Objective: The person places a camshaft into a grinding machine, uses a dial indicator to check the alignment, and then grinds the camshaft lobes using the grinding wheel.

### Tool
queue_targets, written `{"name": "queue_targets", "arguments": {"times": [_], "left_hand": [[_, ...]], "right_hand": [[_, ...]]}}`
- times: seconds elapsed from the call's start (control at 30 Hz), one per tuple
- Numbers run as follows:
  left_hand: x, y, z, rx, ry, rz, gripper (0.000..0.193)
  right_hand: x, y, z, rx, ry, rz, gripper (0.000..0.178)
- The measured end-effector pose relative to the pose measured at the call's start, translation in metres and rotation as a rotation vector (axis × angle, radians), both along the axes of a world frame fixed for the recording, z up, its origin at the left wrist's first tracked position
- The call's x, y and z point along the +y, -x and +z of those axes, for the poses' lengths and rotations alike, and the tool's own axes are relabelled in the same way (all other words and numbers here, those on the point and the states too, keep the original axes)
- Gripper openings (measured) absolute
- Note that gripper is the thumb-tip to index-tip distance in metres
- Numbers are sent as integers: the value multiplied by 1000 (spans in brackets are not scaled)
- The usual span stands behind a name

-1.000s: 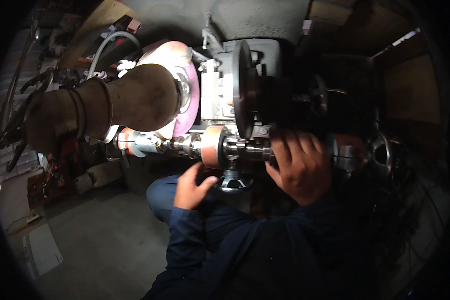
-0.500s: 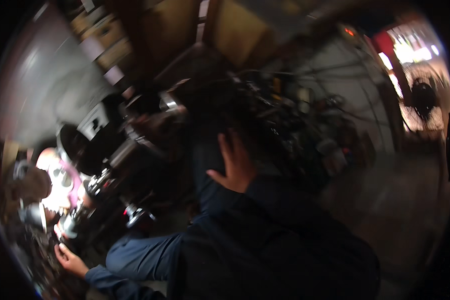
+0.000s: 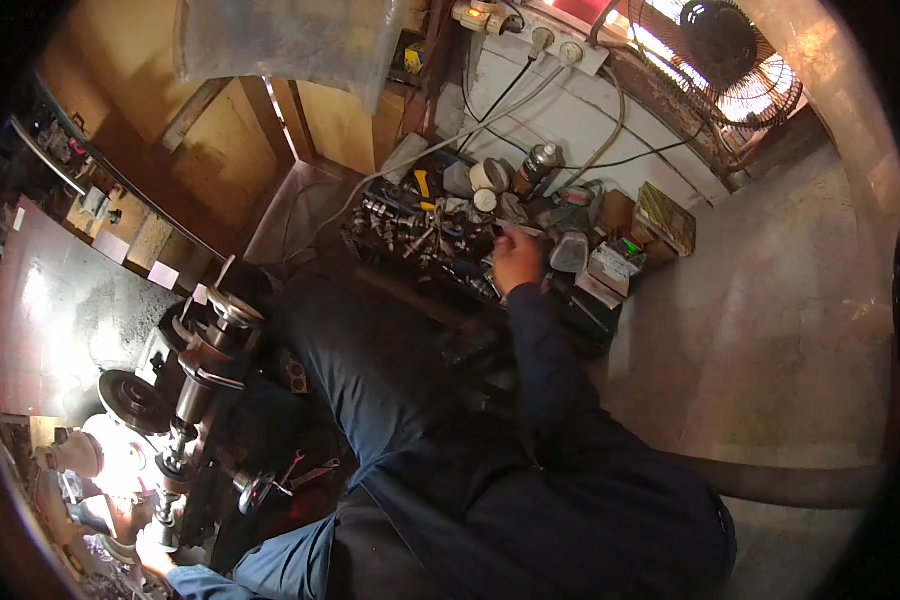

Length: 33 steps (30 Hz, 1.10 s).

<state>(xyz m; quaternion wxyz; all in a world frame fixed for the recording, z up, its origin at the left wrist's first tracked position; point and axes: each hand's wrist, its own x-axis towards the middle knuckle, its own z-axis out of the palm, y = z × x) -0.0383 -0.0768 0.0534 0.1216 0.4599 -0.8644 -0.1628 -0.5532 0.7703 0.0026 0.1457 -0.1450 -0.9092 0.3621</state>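
Note:
My left hand is at the lower left, against the lower end of a small metal lathe. Glare and machine parts hide most of its fingers. My right hand reaches out over a heap of metal parts near the wall. Its fingers are curled in beside a thin, pale flat piece; what they hold, if anything, is too blurred to make out. A dark round disc sits beside the lathe, and a bright lamp glows close to my left hand.
Behind the heap stand a spray can, a round tub and small boxes. Cables run from a power strip. A fan is at the upper right. Wrenches lie near my left knee.
My view has swung rightward and steadied. My right hand, spread near my leg before, now reaches over the metal parts with curled fingers. My left hand stays by the lathe's lower end.

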Motion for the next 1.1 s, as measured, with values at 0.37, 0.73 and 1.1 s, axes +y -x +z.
{"name": "queue_targets", "arguments": {"times": [0.37, 0.73, 1.1], "left_hand": [[45, -31, -33, 525, -2, 156, 35], [167, 28, -5, 656, 328, 287, 28], [409, 173, 86, 629, -132, -807, 57]], "right_hand": [[40, 152, -51, -522, -528, 220, 94], [-16, 82, 96, 329, -547, 11, 82], [-295, -179, 193, 264, 158, 1546, 57]]}}
